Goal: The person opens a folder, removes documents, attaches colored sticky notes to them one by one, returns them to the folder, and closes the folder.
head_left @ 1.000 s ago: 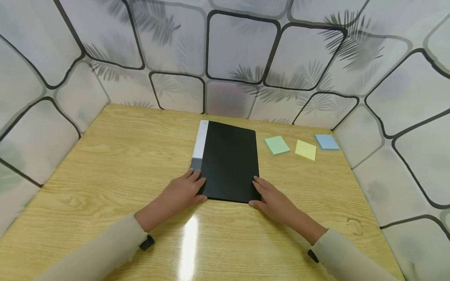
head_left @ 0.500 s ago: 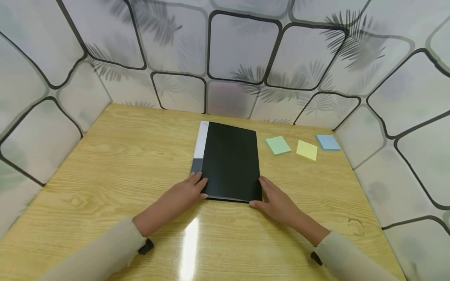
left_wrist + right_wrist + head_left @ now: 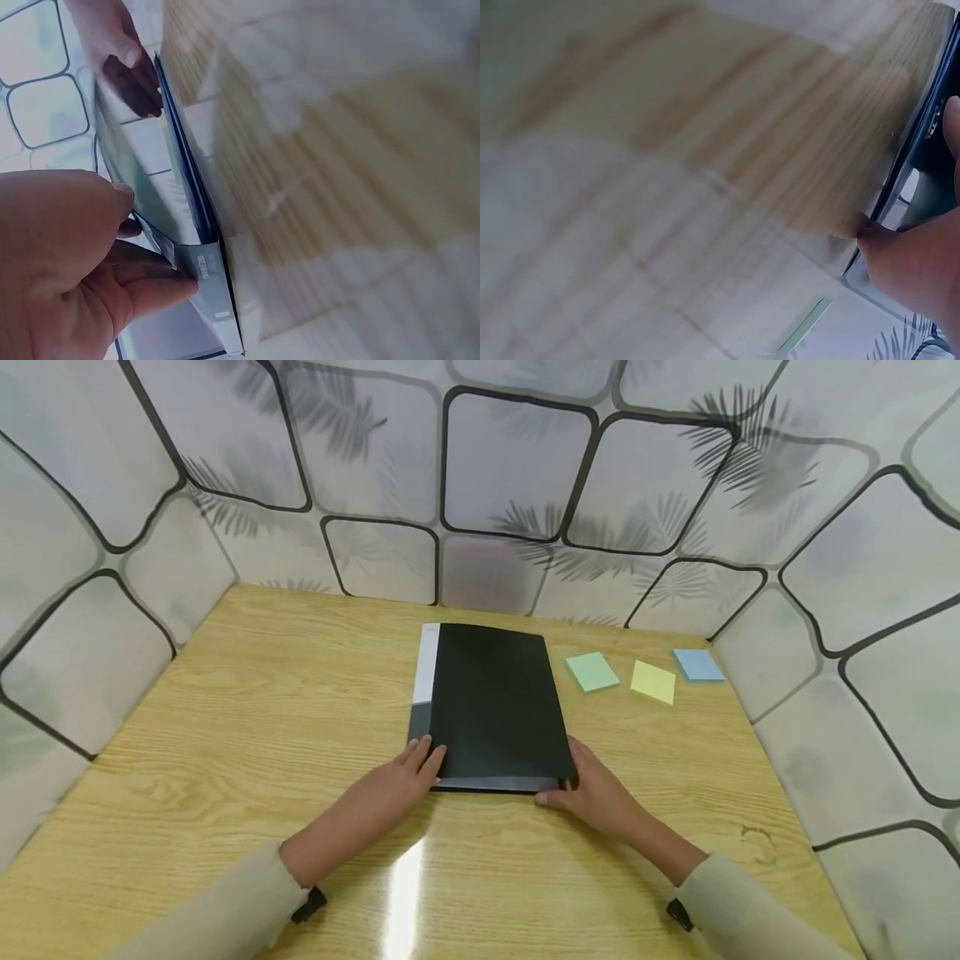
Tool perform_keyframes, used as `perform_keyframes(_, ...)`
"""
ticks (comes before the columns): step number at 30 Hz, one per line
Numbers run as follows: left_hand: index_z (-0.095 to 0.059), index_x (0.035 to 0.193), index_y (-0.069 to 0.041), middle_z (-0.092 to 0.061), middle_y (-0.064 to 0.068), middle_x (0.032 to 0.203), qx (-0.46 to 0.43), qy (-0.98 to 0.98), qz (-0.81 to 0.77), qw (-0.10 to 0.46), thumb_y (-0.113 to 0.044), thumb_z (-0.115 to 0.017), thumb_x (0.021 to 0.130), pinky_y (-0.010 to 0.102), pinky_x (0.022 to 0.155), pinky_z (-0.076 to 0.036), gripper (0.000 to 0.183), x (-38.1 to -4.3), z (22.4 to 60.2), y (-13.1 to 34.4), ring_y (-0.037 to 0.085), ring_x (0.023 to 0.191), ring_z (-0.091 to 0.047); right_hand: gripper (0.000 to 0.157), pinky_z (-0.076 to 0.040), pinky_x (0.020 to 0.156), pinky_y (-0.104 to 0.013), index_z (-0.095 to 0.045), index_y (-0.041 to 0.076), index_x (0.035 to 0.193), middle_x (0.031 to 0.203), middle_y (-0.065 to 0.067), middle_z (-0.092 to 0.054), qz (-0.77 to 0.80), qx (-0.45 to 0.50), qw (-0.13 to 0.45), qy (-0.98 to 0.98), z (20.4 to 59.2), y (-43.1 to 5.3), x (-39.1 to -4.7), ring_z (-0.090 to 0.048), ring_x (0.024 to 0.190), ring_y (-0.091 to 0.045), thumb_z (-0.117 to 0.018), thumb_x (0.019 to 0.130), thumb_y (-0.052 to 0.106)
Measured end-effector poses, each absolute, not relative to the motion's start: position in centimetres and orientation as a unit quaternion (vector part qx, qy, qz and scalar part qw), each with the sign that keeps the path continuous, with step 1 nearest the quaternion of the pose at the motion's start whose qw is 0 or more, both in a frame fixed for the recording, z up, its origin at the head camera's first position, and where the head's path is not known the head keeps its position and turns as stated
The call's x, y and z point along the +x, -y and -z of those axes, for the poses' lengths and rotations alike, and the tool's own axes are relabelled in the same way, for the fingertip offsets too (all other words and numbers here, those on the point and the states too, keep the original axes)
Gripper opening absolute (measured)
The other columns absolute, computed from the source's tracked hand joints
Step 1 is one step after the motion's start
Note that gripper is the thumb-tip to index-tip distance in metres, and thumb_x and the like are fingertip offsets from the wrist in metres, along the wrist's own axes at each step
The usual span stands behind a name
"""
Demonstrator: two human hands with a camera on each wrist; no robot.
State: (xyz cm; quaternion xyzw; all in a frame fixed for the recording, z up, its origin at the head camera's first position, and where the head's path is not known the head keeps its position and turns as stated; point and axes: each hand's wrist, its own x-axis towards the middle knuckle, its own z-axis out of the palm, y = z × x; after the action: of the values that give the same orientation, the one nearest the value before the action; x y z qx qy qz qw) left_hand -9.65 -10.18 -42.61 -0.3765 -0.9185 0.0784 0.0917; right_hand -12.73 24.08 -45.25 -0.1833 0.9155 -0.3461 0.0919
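A black document folder with a white-and-grey spine lies on the table, its front cover raised along the right side. Through the gap along the bottom edge, pale inside pages show. My left hand rests its fingers on the cover's lower left corner; in the left wrist view one finger touches the grey spine. At the lower right corner my right hand holds the lifted cover edge, its fingers partly hidden behind the cover. The right thumb sits at the folder's bottom edge.
Sticky-note pads lie right of the folder: green, yellow and blue. The wood-grain table meets patterned panels at the back and both sides. A glare streak crosses the table in front.
My right hand has shifted slightly right, lifting the front cover's right edge, so a gap shows along the bottom. The left hand has slid slightly toward me on the folder's corner.
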Motion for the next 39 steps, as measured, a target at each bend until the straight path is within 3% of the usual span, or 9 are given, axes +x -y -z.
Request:
perform_keyframes(3, -0.048, 0.144, 0.004, -0.052, 0.028, 0.144, -0.378, 0.917, -0.082, 0.099, 0.001, -0.067, 0.093, 0.027, 0.077, -0.060, 0.054, -9.4, 42.6, 10.4, 0.034, 0.127, -0.060, 0.095, -0.036, 0.116, -0.054, -0.022, 0.028, 0.162, 0.163, -0.007, -0.032, 0.335, -0.197, 0.077, -0.918, 45.5, -24.2, -12.9, -0.033, 0.149, -0.028, -0.080, 0.087, 0.039)
perform_keyframes(8, -0.048, 0.141, 0.010, -0.054, 0.030, 0.141, -0.377, 0.914, -0.036, 0.145, -0.008, -0.069, 0.095, 0.024, 0.072, -0.060, 0.054, -9.2, 43.2, 11.0, 0.031, 0.120, -0.065, 0.088, -0.042, 0.112, -0.052, -0.030, 0.013, 0.160, 0.161, -0.014, -0.036, 0.257, -0.202, 0.070, -0.942, 45.6, -24.1, -12.7, -0.040, 0.145, -0.033, -0.076, 0.090, 0.041)
perform_keyframes(11, -0.047, 0.141, 0.012, -0.056, 0.030, 0.138, -0.354, 0.920, 0.051, 0.158, -0.012, -0.070, 0.096, 0.021, 0.059, -0.056, 0.056, -9.1, 43.5, 11.2, 0.024, 0.086, -0.073, 0.084, -0.041, 0.113, -0.052, -0.036, 0.005, 0.156, 0.161, -0.015, -0.036, 0.232, -0.205, 0.075, -0.948, 45.5, -24.0, -12.6, -0.038, 0.146, -0.035, -0.076, 0.090, 0.039)
perform_keyframes(14, -0.045, 0.142, 0.010, -0.061, 0.029, 0.134, -0.324, 0.924, 0.125, 0.162, -0.012, -0.070, 0.095, 0.021, 0.055, -0.054, 0.057, -8.9, 43.5, 11.6, 0.020, 0.061, -0.067, 0.081, -0.039, 0.115, -0.052, -0.040, 0.002, 0.153, 0.161, -0.015, -0.036, 0.219, -0.203, 0.080, -0.951, 45.3, -23.9, -12.4, -0.036, 0.148, -0.036, -0.075, 0.091, 0.039)
perform_keyframes(18, -0.043, 0.143, 0.010, -0.064, 0.028, 0.129, -0.291, 0.926, 0.183, 0.157, -0.007, -0.065, 0.098, 0.031, 0.071, -0.061, 0.053, -8.5, 43.5, 12.1, 0.030, 0.085, -0.074, 0.073, -0.039, 0.114, -0.052, -0.044, 0.001, 0.151, 0.159, -0.014, -0.040, 0.205, -0.203, 0.071, -0.955, 45.1, -23.8, -12.3, -0.039, 0.146, -0.035, -0.072, 0.094, 0.038)
perform_keyframes(23, -0.037, 0.150, 0.008, -0.055, 0.030, 0.139, -0.215, 0.928, 0.288, 0.096, -0.005, -0.050, 0.105, 0.048, 0.093, -0.056, 0.049, -8.0, 43.4, 12.7, 0.043, 0.121, -0.061, 0.065, -0.043, 0.111, -0.050, -0.050, 0.001, 0.147, 0.153, -0.015, -0.048, 0.180, -0.204, 0.045, -0.961, 44.8, -23.3, -12.3, -0.046, 0.141, -0.034, -0.070, 0.095, 0.036)
perform_keyframes(30, -0.039, 0.150, 0.001, -0.061, 0.026, 0.134, -0.107, 0.864, 0.491, 0.029, -0.013, -0.040, 0.110, 0.042, 0.089, -0.058, 0.042, -7.6, 43.8, 13.5, 0.035, 0.113, -0.067, 0.067, -0.043, 0.112, -0.049, -0.050, 0.001, 0.147, 0.153, -0.014, -0.048, 0.151, -0.198, 0.045, -0.968, 45.1, -23.1, -12.3, -0.046, 0.142, -0.032, -0.072, 0.094, 0.036)
perform_keyframes(34, -0.038, 0.149, 0.002, -0.056, 0.028, 0.139, -0.076, 0.801, 0.592, 0.037, -0.012, -0.043, 0.109, 0.036, 0.091, -0.058, 0.042, -7.5, 44.2, 13.6, 0.033, 0.117, -0.065, 0.066, -0.043, 0.112, -0.050, -0.050, 0.001, 0.147, 0.154, -0.014, -0.048, 0.150, -0.191, 0.043, -0.969, 45.1, -23.1, -12.2, -0.046, 0.142, -0.033, -0.071, 0.095, 0.036)
perform_keyframes(39, -0.040, 0.147, 0.000, -0.060, 0.028, 0.132, -0.011, 0.749, 0.660, 0.065, -0.009, -0.048, 0.107, 0.032, 0.089, -0.059, 0.042, -7.2, 44.4, 13.8, 0.013, 0.107, -0.069, 0.065, -0.043, 0.111, -0.050, -0.051, 0.000, 0.146, 0.153, -0.015, -0.049, 0.152, -0.195, 0.041, -0.968, 44.9, -23.0, -12.2, -0.046, 0.141, -0.033, -0.071, 0.095, 0.035)
